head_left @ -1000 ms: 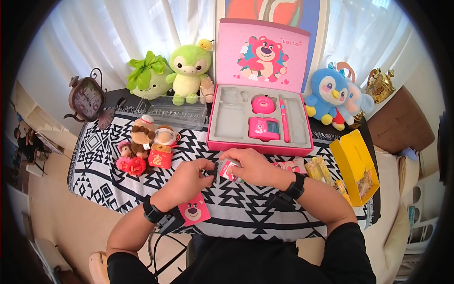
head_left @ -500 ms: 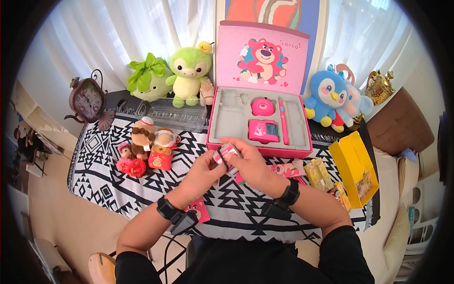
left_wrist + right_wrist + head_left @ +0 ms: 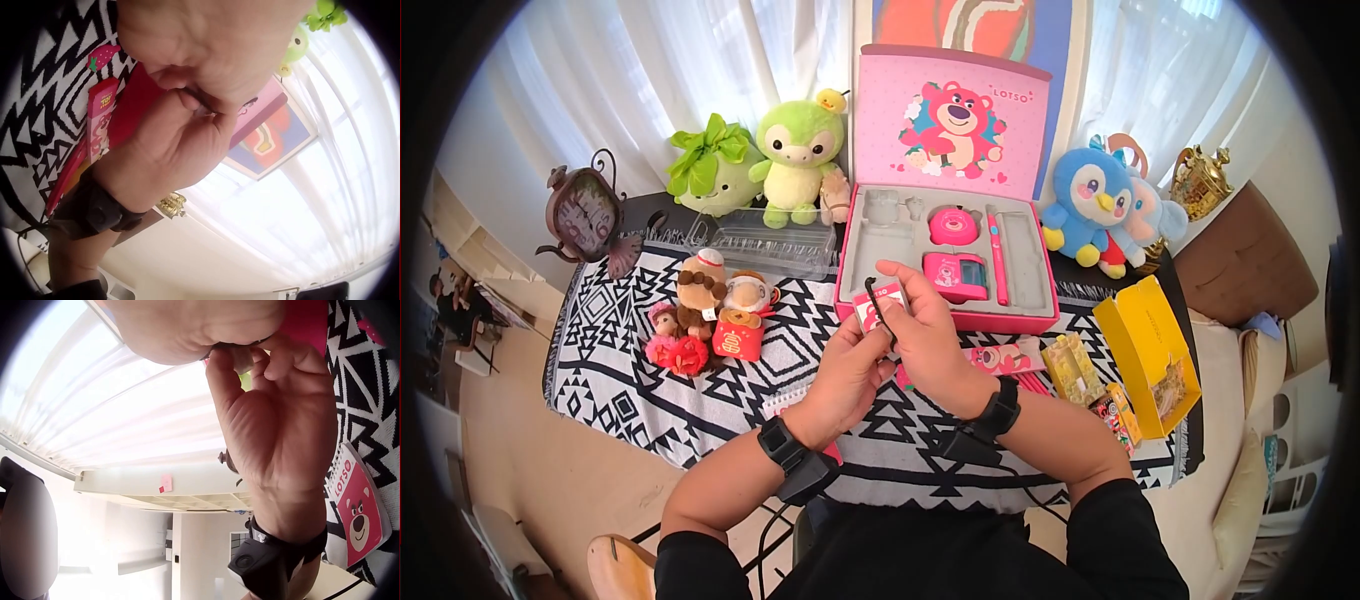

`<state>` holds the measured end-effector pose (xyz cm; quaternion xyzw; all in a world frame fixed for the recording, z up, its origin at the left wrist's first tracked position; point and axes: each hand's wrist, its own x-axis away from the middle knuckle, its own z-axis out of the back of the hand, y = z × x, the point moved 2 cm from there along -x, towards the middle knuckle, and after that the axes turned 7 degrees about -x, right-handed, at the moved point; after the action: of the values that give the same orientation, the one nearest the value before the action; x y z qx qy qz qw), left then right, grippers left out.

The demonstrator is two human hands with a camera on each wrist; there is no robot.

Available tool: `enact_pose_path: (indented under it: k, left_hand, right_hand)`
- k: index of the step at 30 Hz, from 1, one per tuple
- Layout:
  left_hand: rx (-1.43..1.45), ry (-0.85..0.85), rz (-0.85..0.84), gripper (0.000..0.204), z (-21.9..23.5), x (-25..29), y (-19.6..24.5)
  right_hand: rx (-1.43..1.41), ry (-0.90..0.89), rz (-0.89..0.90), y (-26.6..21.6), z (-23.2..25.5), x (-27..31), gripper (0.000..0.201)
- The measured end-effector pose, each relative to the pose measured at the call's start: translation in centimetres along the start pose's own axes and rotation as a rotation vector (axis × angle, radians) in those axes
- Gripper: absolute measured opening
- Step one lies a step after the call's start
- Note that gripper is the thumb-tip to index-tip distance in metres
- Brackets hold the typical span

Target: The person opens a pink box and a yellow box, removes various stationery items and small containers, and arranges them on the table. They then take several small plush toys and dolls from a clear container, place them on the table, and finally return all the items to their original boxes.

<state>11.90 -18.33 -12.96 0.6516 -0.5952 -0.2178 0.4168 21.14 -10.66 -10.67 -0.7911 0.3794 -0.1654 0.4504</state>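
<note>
Over the front edge of the pink gift box (image 3: 945, 318), both hands hold a small white-and-pink block (image 3: 890, 292) with printing, perhaps an eraser. A black band (image 3: 874, 298) loops over it. My left hand (image 3: 838, 375) pinches its lower left part with thumb and fingers. My right hand (image 3: 933, 350) grips it from the right, thumb laid across the front, index finger raised along the top. Both wrist views show the fingertips close together, with most of the block hidden behind them. A spiral notebook (image 3: 360, 519) with a bear face lies under my left forearm.
In the gift box's grey insert sit a round pink item (image 3: 956, 226), a pink sharpener-like item (image 3: 956, 277) and a pink pen (image 3: 998, 258). Small plush toys (image 3: 703, 290) lie left; a yellow box (image 3: 1145, 355) and a yellow pack (image 3: 1072, 368) lie right. A strawberry-shaped piece (image 3: 103, 57) is nearby.
The hands came together from apart and rose slightly toward the gift box. The black band, earlier in the left fingers beside the block, is now looped over it. More of the notebook's spiral edge shows.
</note>
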Motion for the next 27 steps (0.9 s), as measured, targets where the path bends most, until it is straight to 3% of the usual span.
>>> enact_pose_path:
  k: [3, 5, 8, 18, 20, 22, 24, 27]
  left_hand:
    - [0.031, -0.091, 0.023, 0.014, 0.7, -0.2, -0.2]
    - [0.019, -0.009, 0.046, 0.015, 0.4, 0.3, 0.4]
    - [-0.008, 0.079, -0.006, 0.014, 0.1, 0.6, 0.5]
    - [-0.118, 0.056, 0.038, 0.009, 0.0, 0.4, 1.4]
    - [-0.264, 0.09, 0.013, 0.014, 0.6, 0.3, 2.3]
    - [-0.314, 0.098, -0.009, 0.018, 1.5, 0.2, 2.8]
    - [-0.368, 0.116, 0.028, 0.018, 1.8, 0.1, 3.0]
    - [-0.366, 0.096, 0.061, 0.018, 1.4, -0.3, 2.9]
  right_hand:
    - [0.002, 0.002, -0.037, -0.2, 0.2, 0.2, 0.04]
    - [0.144, -0.004, -0.01, 0.1, 0.8, 0.1, 0.039]
    - [0.141, -0.013, 0.036, 0.3, 0.9, 0.1, 0.039]
    - [0.352, -0.032, 0.069, -0.7, 1.5, -0.3, 0.042]
    - [1.004, -0.099, 0.606, -3.5, 0.9, 0.5, 0.046]
    - [1.09, -0.203, 0.664, -4.5, 0.9, 1.0, 0.048]
    - [1.376, -0.509, 0.849, -4.3, 0.7, 1.5, 0.046]
    - [1.422, -0.498, 0.92, -3.8, 0.9, 1.2, 0.043]
